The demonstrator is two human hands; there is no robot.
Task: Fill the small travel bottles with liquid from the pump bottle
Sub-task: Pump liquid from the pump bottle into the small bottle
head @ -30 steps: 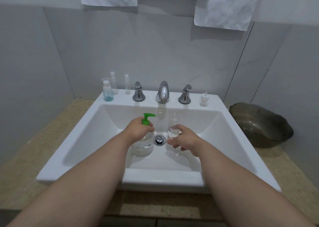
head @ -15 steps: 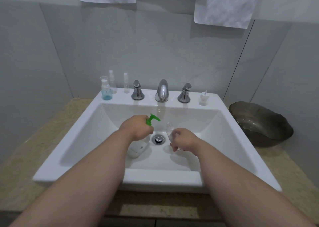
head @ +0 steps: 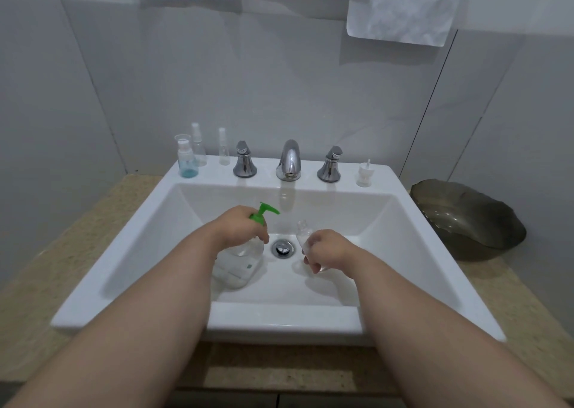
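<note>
Now left hand (head: 237, 227) grips pump bottle (head: 245, 252); right hand (head: 330, 249) apparently pinches travel bottle (head: 302, 233) beside it.

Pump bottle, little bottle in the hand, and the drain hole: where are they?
pump bottle (head: 263, 214), head view, on its green pump stem below the spout.
little bottle (head: 302, 236), head view, on its clear body above the fingers.
drain (head: 282, 248), head view, on its metal stopper.

A white sink (head: 279, 317) is set into a speckled counter (head: 62, 246). Three bottles (head: 198, 154) are lined up on its back ledge, left; a cap (head: 364, 174), right. A dark bowl (head: 466, 218) is seen on the counter.
</note>
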